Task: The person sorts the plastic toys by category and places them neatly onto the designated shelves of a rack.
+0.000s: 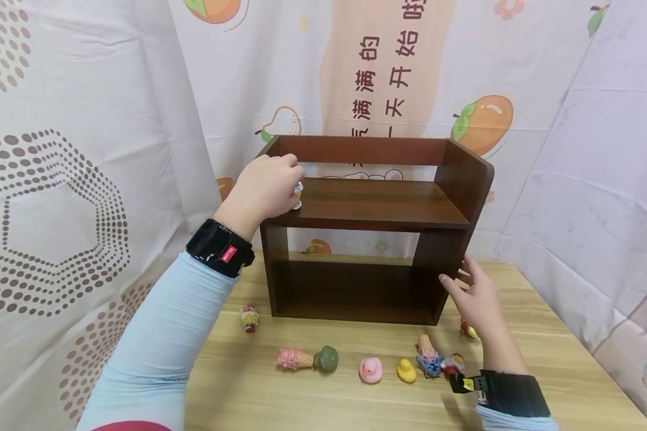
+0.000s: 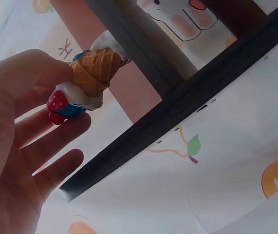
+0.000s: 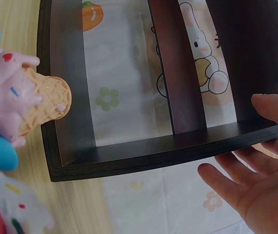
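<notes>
My left hand (image 1: pixel 266 185) is at the upper left of a dark brown two-tier shelf (image 1: pixel 377 224). Between thumb and fingers it pinches a small ice-cream-cone figurine (image 2: pixel 95 70) with a waffle cone, white swirls, blue parts and a red ball. In the head view, most of that figurine is hidden by the hand, just above the upper board's front edge. My right hand (image 1: pixel 475 296) holds the shelf's right side panel (image 3: pixel 187 148) low down, thumb on the inner side and fingers on the outer side.
On the wooden table (image 1: pixel 259 401), before the shelf, lie a pink ice-cream cone (image 1: pixel 295 358), a green-topped toy (image 1: pixel 327 358), a pink duck (image 1: pixel 371 370), a yellow duck (image 1: pixel 407 370) and a blue-and-pink cone figurine (image 1: pixel 428 358). Another figurine (image 1: pixel 250 318) stands left of the shelf.
</notes>
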